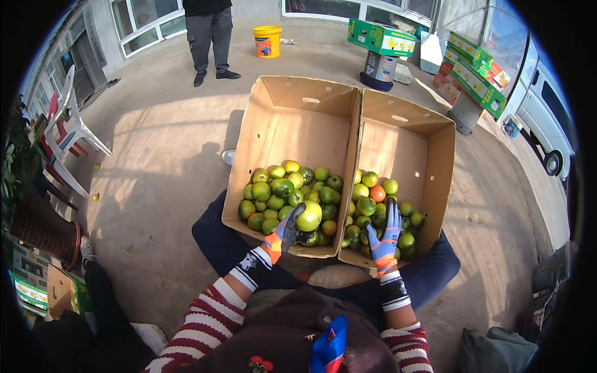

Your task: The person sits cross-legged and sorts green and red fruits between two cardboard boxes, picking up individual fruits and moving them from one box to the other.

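The gloved left hand (287, 229) cups a large green tomato (310, 215) in the left cardboard box (292, 118). The right hand (385, 235) lies flat, fingers spread, on tomatoes in the right box (429, 149), its palm hidden.

This looks like an outdoor packing yard of a fruit or vegetable trade, probably beside a warehouse or shopfront. Two large open cardboard boxes (348, 143) stand on a bare concrete floor (155, 174), both part-filled with green tomatoes (292, 193). Beyond the boxes sit stacked green printed produce cartons (476, 74) and a yellow bucket (267, 41). Left of the boxes are white plastic chairs (71, 133); behind them, glazed building fronts (146, 25). Right of the boxes a white van (547, 118) is parked.
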The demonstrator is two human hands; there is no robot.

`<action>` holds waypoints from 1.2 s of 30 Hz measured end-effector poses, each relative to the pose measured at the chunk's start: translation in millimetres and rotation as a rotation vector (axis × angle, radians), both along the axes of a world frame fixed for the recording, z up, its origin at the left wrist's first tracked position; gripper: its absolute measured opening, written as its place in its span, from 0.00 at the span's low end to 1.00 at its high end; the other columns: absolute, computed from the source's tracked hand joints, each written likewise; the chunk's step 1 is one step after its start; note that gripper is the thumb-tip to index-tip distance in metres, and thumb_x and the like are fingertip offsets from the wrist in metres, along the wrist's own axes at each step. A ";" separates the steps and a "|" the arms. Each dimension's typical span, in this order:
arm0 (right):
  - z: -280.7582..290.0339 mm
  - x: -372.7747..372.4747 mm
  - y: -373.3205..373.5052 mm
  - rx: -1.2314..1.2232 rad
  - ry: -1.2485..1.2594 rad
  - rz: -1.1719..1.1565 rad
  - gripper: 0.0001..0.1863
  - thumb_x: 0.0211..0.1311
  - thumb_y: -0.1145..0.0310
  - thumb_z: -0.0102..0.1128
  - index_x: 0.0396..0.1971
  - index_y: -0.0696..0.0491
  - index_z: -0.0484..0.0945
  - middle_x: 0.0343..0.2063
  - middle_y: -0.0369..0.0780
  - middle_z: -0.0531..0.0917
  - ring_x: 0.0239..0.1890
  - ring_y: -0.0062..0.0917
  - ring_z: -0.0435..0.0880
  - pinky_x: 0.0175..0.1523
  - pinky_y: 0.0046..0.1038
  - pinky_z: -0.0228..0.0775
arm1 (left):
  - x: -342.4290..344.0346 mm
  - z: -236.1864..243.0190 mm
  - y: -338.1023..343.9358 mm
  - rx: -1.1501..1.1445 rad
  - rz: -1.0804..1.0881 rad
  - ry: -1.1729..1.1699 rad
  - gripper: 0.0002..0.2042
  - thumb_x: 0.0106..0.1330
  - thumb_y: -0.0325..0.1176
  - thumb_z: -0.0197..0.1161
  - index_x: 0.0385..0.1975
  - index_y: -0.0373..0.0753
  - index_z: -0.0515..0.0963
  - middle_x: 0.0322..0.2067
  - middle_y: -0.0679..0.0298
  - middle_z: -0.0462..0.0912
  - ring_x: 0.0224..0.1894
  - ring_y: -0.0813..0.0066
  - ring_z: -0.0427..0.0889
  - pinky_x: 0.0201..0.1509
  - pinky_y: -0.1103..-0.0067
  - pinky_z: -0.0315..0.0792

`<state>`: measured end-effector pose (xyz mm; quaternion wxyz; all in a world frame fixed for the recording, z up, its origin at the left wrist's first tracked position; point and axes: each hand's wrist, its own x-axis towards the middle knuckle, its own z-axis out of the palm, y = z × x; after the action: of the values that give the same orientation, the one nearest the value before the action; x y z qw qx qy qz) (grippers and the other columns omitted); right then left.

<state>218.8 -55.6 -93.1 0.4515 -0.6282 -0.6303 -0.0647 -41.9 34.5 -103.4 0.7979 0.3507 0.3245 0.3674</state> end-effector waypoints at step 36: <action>9.5 -15.5 -9.3 -0.105 -0.097 0.145 0.48 0.48 0.52 0.69 0.68 0.53 0.58 0.68 0.50 0.57 0.70 0.45 0.55 0.73 0.50 0.37 | 27.9 -26.6 1.6 0.383 -0.109 0.168 0.18 0.73 0.32 0.51 0.59 0.34 0.69 0.52 0.64 0.78 0.56 0.75 0.76 0.55 0.80 0.75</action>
<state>203.3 -65.0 -83.6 0.3903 -0.6001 -0.6977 -0.0290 -14.0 36.1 -130.1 0.7057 0.5421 0.2947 0.3483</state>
